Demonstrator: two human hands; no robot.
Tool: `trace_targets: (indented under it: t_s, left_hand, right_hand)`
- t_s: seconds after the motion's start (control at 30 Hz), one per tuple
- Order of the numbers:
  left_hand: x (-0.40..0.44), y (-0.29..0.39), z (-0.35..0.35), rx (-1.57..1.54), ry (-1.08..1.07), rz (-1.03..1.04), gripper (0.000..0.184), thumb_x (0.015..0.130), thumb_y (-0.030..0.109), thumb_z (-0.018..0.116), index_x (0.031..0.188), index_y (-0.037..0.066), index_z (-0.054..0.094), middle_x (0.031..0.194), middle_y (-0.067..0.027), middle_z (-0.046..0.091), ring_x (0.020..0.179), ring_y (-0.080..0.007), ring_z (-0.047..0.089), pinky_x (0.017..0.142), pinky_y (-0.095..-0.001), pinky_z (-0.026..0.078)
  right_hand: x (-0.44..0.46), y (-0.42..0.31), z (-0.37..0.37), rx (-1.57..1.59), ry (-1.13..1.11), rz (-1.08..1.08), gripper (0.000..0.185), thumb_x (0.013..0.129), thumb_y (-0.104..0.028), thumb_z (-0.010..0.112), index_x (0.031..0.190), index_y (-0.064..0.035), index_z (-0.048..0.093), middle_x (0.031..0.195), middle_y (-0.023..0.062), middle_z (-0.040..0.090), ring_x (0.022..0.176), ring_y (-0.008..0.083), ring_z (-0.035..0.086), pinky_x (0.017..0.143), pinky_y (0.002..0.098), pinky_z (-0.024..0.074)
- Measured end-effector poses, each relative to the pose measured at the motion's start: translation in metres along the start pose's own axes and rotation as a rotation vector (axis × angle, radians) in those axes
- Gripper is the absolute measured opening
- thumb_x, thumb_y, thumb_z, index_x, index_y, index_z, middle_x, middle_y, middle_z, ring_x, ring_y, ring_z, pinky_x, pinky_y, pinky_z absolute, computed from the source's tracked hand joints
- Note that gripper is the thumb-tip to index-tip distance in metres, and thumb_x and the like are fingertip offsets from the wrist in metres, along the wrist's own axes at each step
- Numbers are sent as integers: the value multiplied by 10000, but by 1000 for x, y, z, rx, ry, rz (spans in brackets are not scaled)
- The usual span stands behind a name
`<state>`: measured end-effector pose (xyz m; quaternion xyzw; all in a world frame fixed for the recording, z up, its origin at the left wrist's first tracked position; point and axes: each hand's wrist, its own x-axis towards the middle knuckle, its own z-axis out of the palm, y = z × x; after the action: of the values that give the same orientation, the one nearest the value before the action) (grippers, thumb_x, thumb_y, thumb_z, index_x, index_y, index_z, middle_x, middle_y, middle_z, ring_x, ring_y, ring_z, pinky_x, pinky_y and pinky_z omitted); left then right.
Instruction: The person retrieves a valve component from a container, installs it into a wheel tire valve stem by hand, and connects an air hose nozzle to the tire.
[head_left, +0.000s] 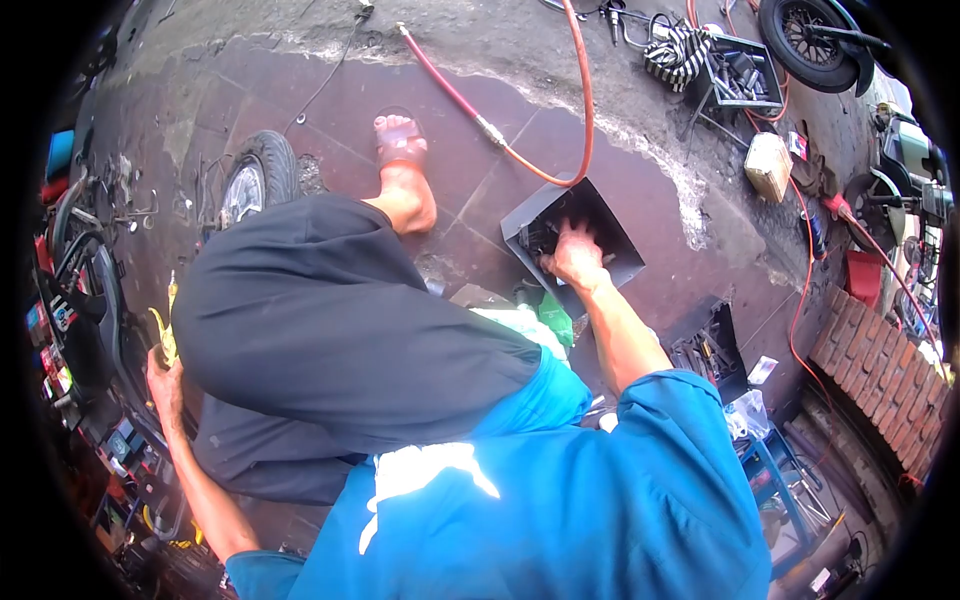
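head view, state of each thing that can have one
yellow object, held in left hand
dark box, open, right hand inside
red hose, joined to orange hose
upper right crate, open, filled
sandal, worn

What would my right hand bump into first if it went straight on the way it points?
Probably the far wall of the dark box. Your right hand reaches down inside, though, so your fingers might meet the bottom first; the depth is hard to tell.
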<state>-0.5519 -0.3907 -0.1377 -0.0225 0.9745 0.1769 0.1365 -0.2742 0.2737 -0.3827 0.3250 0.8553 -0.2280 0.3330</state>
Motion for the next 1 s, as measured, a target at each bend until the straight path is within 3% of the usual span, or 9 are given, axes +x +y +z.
trace_targets:
  t_s: [0.2,0.27,0.43,0.6,0.67,0.8,0.87,0.9,1.0]
  left_hand:
    - [-3,10,2,63,14,-34,467,868,125,684,1293,-32,570,1158,-120,671,1051,-202,630,942,-329,483]
    - [-5,11,1,47,18,-13,457,874,124,685,1288,-31,571,1153,-114,670,1045,-198,629,938,-326,483]
    - [-8,19,1,-9,-27,-9,435,891,122,690,1280,-31,571,1144,-104,666,1041,-187,623,933,-319,481]
    - [-1,-6,-1,-24,-35,-12,443,895,126,690,1289,-34,566,1155,-108,665,1056,-194,622,944,-320,477]
    - [3,-9,-1,-31,-51,-15,455,893,130,692,1295,-38,562,1166,-115,662,1068,-198,620,952,-322,474]
    - [4,-5,-3,22,-42,-34,475,884,126,692,1302,-49,553,1180,-127,657,1085,-204,618,962,-323,470]
    - [3,-1,0,22,-23,-40,471,879,117,688,1297,-53,552,1170,-125,659,1071,-203,620,952,-324,473]
    - [2,1,1,19,-9,-33,465,877,112,686,1291,-54,554,1158,-120,662,1056,-201,622,943,-325,477]
    - [-2,14,3,-9,-51,-27,441,871,97,683,1267,-54,561,1115,-105,669,1003,-191,622,910,-322,486]
  right_hand:
    - [23,40,31,-179,17,-105,728,722,-178,792,1377,-41,505,1451,289,417,1223,475,546,915,518,568]
    - [35,53,33,6,47,-31,421,795,-116,688,1200,-16,639,1161,282,647,1085,437,648,919,507,558]
    - [14,37,-1,373,197,110,394,824,-134,636,1193,4,625,1099,294,669,1067,445,649,943,506,507]
    - [-2,43,-18,988,238,11,424,861,-182,712,1196,64,626,1002,103,696,903,154,616,847,309,493]
    - [-13,35,-23,1048,251,42,569,875,-223,670,1347,73,551,1218,263,653,1167,362,632,1006,413,478]
    - [-29,24,-4,448,532,-8,454,920,-209,679,1311,3,589,1354,232,557,1236,334,578,986,435,484]
    - [-50,11,-27,254,412,-168,355,897,-186,651,1222,-45,639,1265,206,601,1180,389,589,913,520,512]
    - [-41,16,-13,215,394,-216,186,891,-202,647,1031,-86,687,1036,151,666,982,376,661,829,527,533]
    - [-15,11,5,-150,-7,-222,196,798,-172,643,907,-29,722,846,190,681,804,344,699,730,481,568]
